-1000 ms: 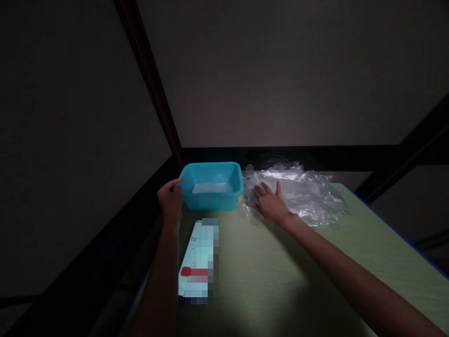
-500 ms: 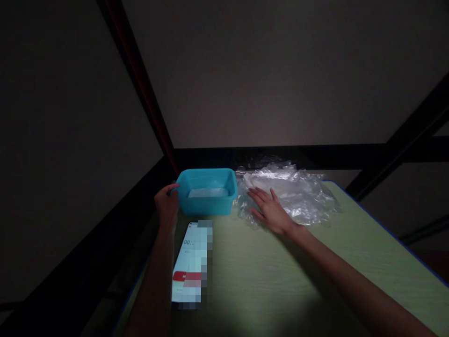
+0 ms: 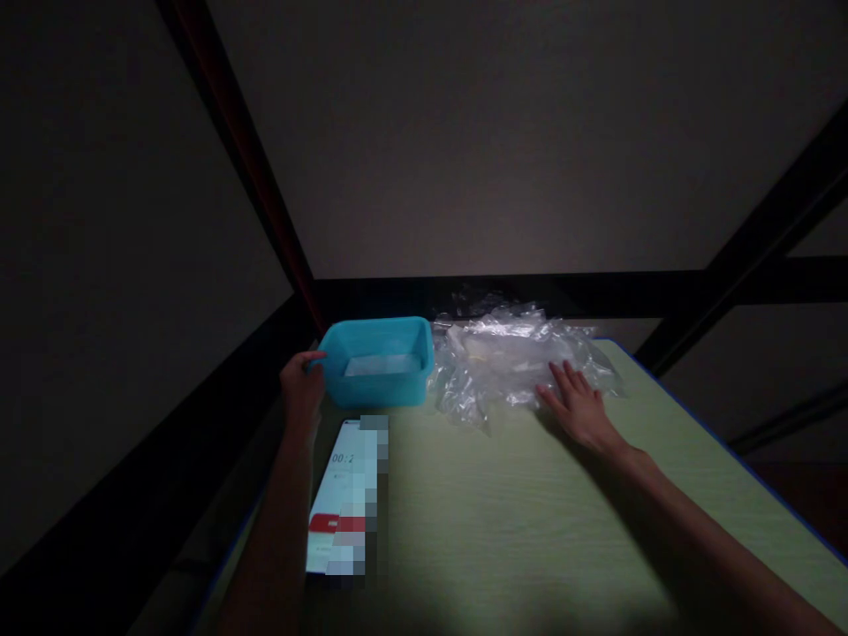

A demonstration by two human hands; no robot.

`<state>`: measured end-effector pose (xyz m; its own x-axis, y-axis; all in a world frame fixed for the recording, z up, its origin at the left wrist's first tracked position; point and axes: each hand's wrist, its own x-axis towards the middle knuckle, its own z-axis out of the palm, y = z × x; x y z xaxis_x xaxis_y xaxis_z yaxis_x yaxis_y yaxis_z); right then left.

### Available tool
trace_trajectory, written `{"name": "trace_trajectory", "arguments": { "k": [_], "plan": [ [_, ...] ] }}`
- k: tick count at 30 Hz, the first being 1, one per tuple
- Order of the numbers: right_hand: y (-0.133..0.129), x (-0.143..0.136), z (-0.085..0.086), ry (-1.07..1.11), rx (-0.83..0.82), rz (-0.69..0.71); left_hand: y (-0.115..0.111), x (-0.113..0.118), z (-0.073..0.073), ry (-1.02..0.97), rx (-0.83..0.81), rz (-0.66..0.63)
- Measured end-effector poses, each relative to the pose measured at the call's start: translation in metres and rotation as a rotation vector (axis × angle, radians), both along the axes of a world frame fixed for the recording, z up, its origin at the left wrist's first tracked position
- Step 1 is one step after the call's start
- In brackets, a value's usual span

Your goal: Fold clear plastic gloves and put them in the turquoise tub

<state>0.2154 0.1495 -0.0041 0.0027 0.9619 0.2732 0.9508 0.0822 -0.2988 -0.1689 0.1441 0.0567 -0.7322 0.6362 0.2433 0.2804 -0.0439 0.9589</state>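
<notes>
At the far left of the table stands a blue plastic basin (image 3: 379,389) with a pale flat thing (image 3: 384,365) on its floor. My left hand (image 3: 303,389) grips the basin's left rim, its fingers closed over the edge. To the right of the basin lies a crumpled heap of clear plastic bags (image 3: 490,353). My right hand (image 3: 578,408) rests on the heap's front right part, palm down with fingers spread, and holds nothing.
A phone (image 3: 331,495) with a lit timer screen lies on the table in front of the basin, partly blurred out. The pale green table (image 3: 464,521) has a blue edge on the right. A wall (image 3: 490,159) with a dark rail rises behind.
My right hand has slid to the right across the plastic bags, from their left side to the front right. My left hand stays at the basin's rim. The view has shifted slightly.
</notes>
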Motion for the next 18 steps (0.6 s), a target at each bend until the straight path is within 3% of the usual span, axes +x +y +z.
{"name": "trace_trajectory", "arguments": {
  "k": [5, 13, 18],
  "plan": [
    [0.000, -0.021, -0.010, -0.024, -0.051, 0.032, 0.000, 0.000, -0.001, 0.011, -0.009, 0.007],
    [-0.001, -0.067, 0.004, -0.088, -0.064, 0.180, 0.001, -0.003, -0.002, 0.039, -0.024, 0.003],
    [-0.008, -0.080, 0.009, -0.121, -0.080, 0.258, 0.001, -0.002, -0.002, 0.066, -0.029, -0.016]
  ]
}}
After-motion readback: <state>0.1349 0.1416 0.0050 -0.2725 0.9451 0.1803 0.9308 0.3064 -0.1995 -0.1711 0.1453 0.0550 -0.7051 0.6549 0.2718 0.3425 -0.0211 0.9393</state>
